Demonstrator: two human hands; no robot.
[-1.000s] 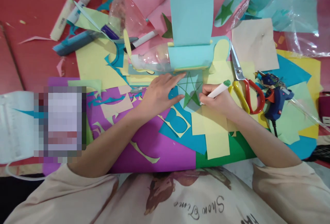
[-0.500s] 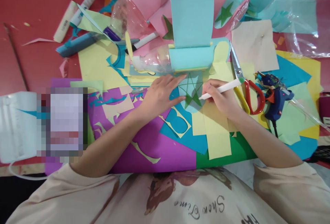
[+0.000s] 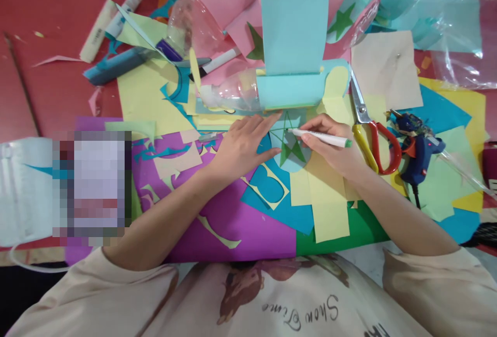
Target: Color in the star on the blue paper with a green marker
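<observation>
My right hand [image 3: 330, 143] is closed around a white marker [image 3: 324, 137] with a green end. The marker's tip rests at the middle of a green star outline [image 3: 292, 153] drawn on a light blue rounded paper piece [image 3: 303, 122]. The star's two lower points are filled in green; its upper part is outline only. My left hand [image 3: 248, 143] lies flat with fingers spread, its fingertips at the left edge of that piece. Just beyond lies a clear plastic bottle [image 3: 236, 89] on its side, wrapped in light blue paper [image 3: 289, 90].
Scissors [image 3: 375, 135] with red and yellow handles lie right of my right hand. Farther right is a blue glue gun [image 3: 419, 158]. Paper scraps [image 3: 178, 161] cover the purple sheet [image 3: 233, 233]. Several markers [image 3: 97, 31] lie at the upper left, and a pixelated object [image 3: 97, 181] at the left.
My right hand has moved the marker tip up and left, from the star's lower right point to its middle. The marker now tilts the other way. My left hand stays put.
</observation>
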